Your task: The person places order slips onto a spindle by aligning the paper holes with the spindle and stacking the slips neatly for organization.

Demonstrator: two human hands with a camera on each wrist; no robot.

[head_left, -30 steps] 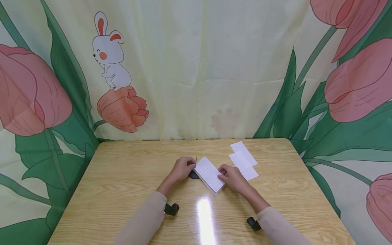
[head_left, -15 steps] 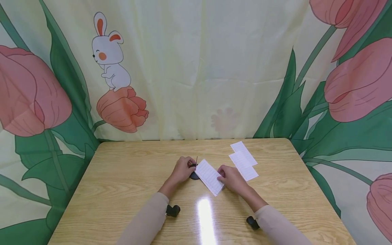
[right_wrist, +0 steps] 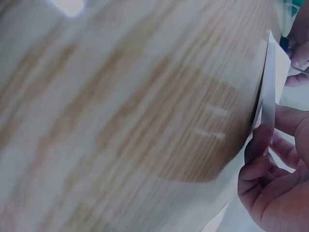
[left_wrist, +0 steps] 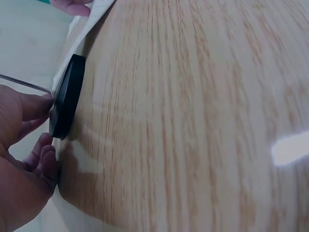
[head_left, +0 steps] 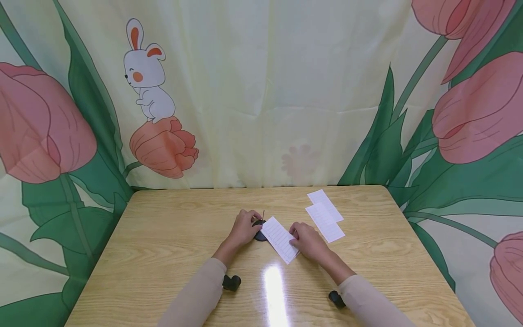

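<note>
A bill spike stands mid-table, with a round black base [head_left: 261, 236] and a thin upright metal rod [left_wrist: 26, 83]. At its left, my left hand [head_left: 244, 227] holds it, thumb and fingers curled at the base's edge and close to the rod's foot. White slips with printed lines [head_left: 279, 238] slant down from the rod toward the right. Between thumb and fingers, my right hand [head_left: 308, 240] pinches the near right side of these slips. In the right wrist view, the slips [right_wrist: 281, 72] appear edge-on and slightly parted. Whether the rod pierces their corner cannot be told.
Further right, behind my right hand, several white slips [head_left: 324, 215] lie overlapping on the wooden table [head_left: 175, 236]. A printed curtain [head_left: 245, 91] hangs along the table's back edge. Black wrist cameras [head_left: 232, 283] sit at both sleeves.
The slips have come slightly down and toward me at the rod, and their near ends lie closer together. More of the black base shows by my left hand. My right hand still pinches the slips.
</note>
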